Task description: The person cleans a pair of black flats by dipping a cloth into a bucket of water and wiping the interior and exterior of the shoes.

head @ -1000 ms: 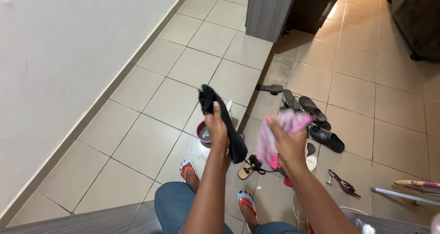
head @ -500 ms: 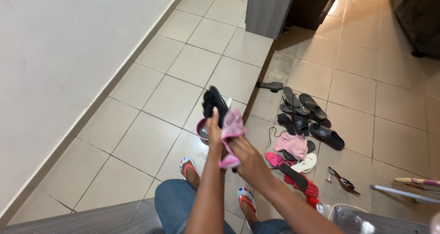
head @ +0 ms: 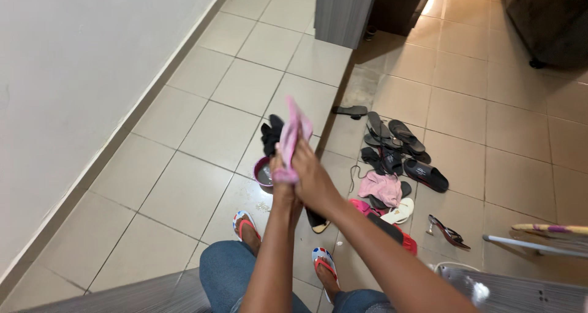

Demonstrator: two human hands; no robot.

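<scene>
We take the small round maroon bowl (head: 264, 173) on the tiled floor as our landmark. Just right of it and above, our left hand (head: 283, 187) is closed around a long black flat shoe (head: 273, 135), whose long axis points up and away from us. Our right hand (head: 312, 179) presses a pink cloth (head: 293, 132) against this shoe, fingers closed on it. Both hands touch. Further right of the bowl lies a pile of dark sandals (head: 398, 150).

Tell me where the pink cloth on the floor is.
In the head view, the pink cloth lies right of the hands, on the shoe pile, just below the black sandals and above a white slipper.
</scene>
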